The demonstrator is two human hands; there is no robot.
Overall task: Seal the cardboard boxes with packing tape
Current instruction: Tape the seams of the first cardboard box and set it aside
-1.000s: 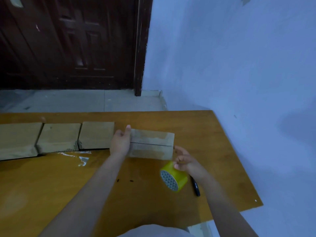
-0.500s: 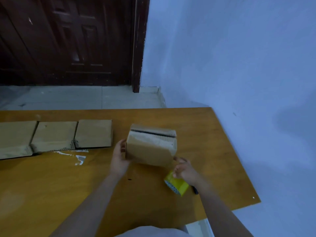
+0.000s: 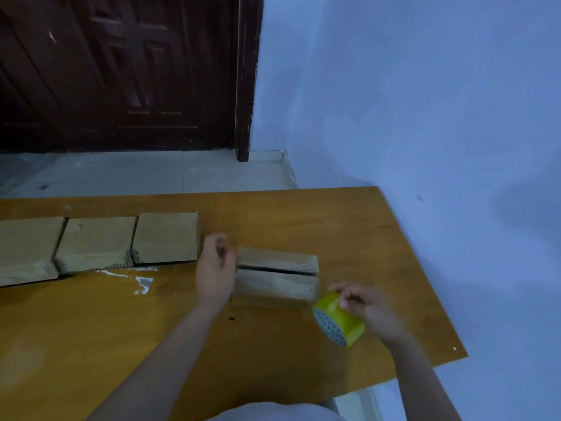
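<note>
A small brown cardboard box (image 3: pixel 277 275) with an open dark seam along its top lies on the orange-brown wooden tabletop (image 3: pixel 349 226), between the two hands. The left hand (image 3: pixel 216 268) is at the box's left end, fingers loosely curled and blurred; whether it touches the box cannot be told. The right hand (image 3: pixel 368 308), just beside the box's right end, grips a yellow roll of packing tape (image 3: pixel 338 319). Three more brown cardboard boxes (image 3: pixel 97 243) sit in a row to the left. Behind stand a dark wooden door (image 3: pixel 121 71) and a pale blue wall (image 3: pixel 409 92).
</note>
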